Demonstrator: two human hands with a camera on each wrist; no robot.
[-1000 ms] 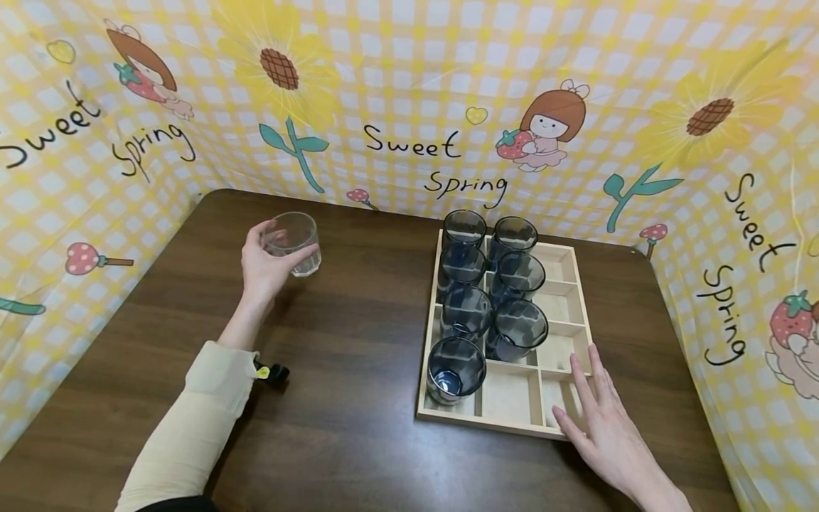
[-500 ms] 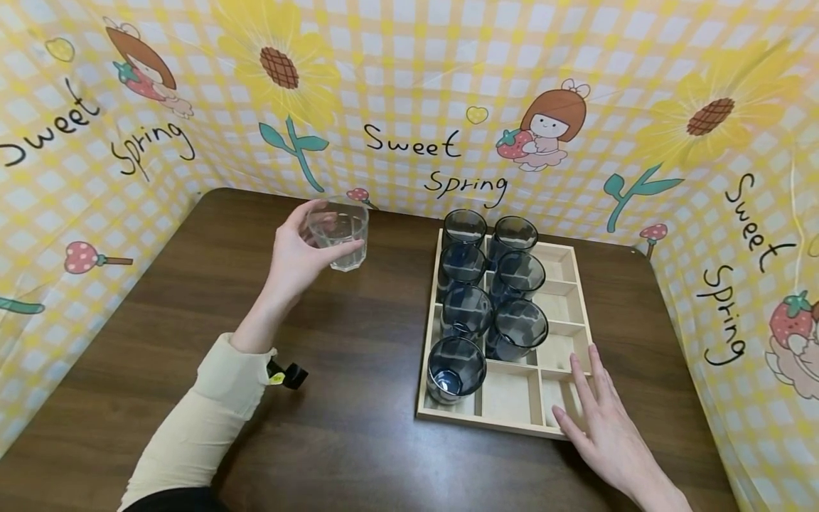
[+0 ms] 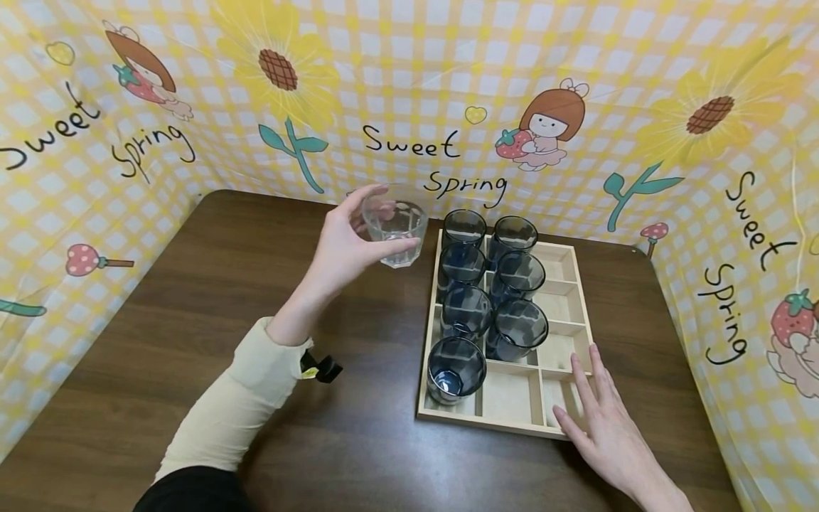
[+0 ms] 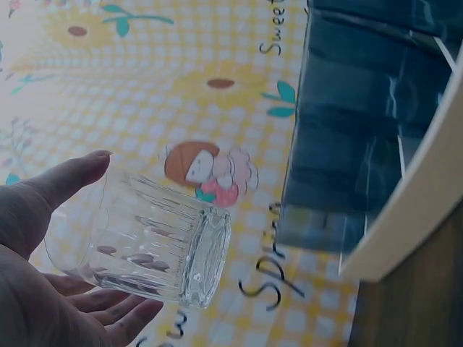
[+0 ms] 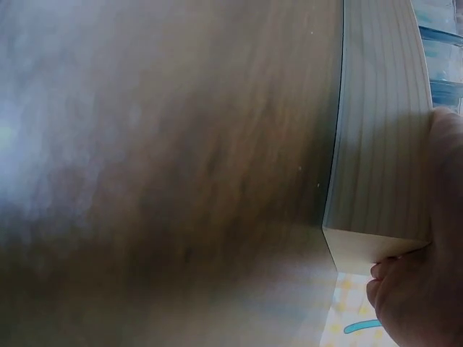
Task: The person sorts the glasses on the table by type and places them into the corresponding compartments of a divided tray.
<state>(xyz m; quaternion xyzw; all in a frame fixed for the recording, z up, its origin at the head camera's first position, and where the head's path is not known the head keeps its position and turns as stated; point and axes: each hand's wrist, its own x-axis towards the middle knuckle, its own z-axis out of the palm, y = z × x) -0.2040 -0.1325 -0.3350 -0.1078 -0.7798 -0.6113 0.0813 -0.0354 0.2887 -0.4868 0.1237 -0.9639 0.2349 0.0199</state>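
A clear, faceted drinking glass is upright in my left hand, thumb on its near side and fingers round the far side. In the left wrist view the glass has nothing under its thick base. It is held up just left of a pale wooden divided tray. Several dark blue-grey glasses stand in the tray's left and middle columns. My right hand rests at the tray's near right corner with fingers spread and fairly straight; the right wrist view shows it against the tray's side.
The tray's right column and near middle compartment show bare wood. Brown tabletop lies left of the tray and in front. A yellow checked cloth printed with flowers rises behind and at both sides.
My left hand has carried the clear glass rightward and up, from over the table's left part to close beside the tray. My right hand and the tray have stayed put.
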